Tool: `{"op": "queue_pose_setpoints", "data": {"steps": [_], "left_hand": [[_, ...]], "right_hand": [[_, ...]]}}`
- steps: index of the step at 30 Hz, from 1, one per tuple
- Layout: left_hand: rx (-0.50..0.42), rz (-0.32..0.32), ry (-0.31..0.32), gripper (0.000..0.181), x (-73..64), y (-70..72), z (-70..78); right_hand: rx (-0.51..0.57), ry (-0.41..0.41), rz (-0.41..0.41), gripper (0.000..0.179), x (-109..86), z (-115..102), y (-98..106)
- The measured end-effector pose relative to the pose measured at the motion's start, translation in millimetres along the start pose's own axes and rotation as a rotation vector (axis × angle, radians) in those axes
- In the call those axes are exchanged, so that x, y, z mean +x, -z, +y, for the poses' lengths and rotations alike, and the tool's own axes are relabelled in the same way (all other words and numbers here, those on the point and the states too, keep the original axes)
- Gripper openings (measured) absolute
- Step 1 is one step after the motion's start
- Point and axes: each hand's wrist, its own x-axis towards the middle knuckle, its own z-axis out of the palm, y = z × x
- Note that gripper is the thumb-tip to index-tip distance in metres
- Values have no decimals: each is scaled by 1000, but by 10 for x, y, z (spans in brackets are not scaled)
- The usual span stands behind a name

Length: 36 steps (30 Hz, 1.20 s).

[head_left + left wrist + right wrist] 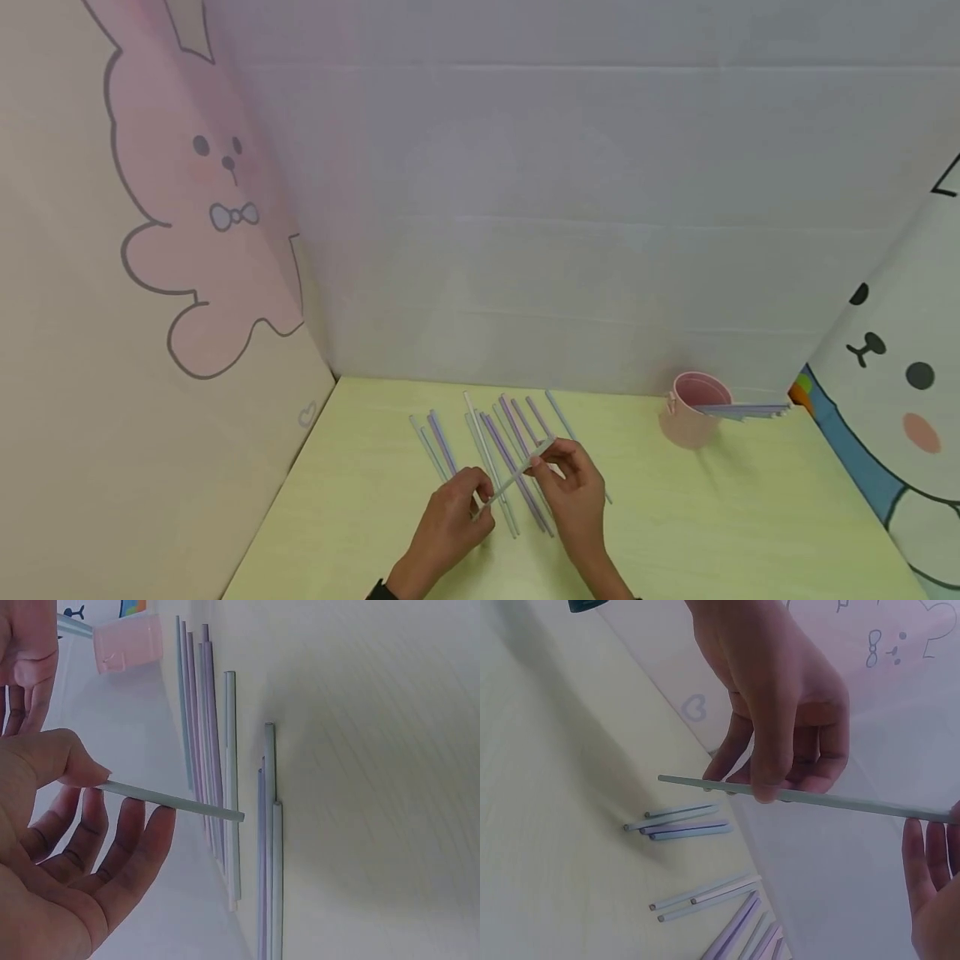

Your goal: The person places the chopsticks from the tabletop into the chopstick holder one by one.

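"As a pale straw [512,481] spans the gap above a yellow table [315,517], the head view finds a person's left hand [450,512] and right hand [576,496] each pinching it, one toward either end."

"How would it handle?"

"Light, by the look of it, and stiff enough to run straight between the hands. A hard squeeze could crease it, and a smooth side might roll; a gentle pinch near each end looks best."

"What does this view alone offer?"

"The full spread: loose straws [480,433] fanned beneath the hands, and a pink bucket [684,427] off to the right, more straws [750,409] leaning out of it."

"And the left wrist?"

"The left thumb sits on top of the straw, fingertips below, a hold the head view partly hides. The right hand is cropped; from here its grip cannot be told."

"The right wrist?"

"There the right thumb presses the near side, fingers behind, and one end juts free. Left fingertips support the straw at the picture's edge. Dark ends on the loose straws suggest hollow tubes, while the bucket is out of sight."
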Motion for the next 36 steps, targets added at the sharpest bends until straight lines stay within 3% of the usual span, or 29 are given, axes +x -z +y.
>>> {"op": "queue_pose_setpoints", "data": {"steps": [7,12,25,32,36], "left_hand": [[8,-43,16,25,-60,-29,-51],[29,-68,43,21,-82,-11,-144],[162,-26,122,21,-88,10,-379],[248,-22,174,18,-91,13,-521],[277,-26,190,18,-130,29,-598]], "right_hand": [[-6,42,31,27,142,-60,178],[27,76,97,28,308,-173,377],[85,209,202,29,621,-467,872],[120,343,263,31,799,-661,1112],[56,406,326,33,892,-788,1212]]}}
